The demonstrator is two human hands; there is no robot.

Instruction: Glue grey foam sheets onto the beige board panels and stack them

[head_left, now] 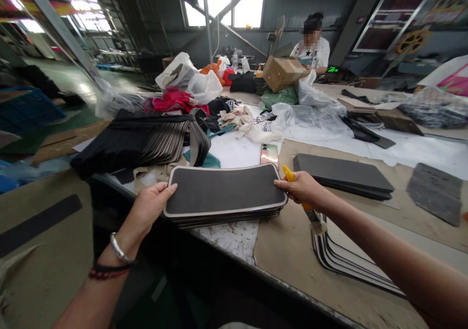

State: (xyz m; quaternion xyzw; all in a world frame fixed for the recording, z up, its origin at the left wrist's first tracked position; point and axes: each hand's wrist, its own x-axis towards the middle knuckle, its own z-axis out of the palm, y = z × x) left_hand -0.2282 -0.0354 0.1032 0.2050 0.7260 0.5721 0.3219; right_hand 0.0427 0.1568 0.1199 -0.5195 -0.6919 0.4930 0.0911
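And there ahead of you lies a phone [269, 156], back up, while beyond it a cardboard box [283, 74] tilts by a green bag [280, 98], a person in white [320, 53] behind!

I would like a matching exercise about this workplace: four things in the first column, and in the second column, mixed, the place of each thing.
Column one
1. dark panel with pale rim
2. yellow-handled tool
3. phone
4. silver bracelet

Column two
A. around the left wrist
B. just beyond the far edge of the panel
C. in the right hand only
D. between both hands, the left hand at one end and the right at the other

Right pairs: 1-D, 2-C, 3-B, 4-A
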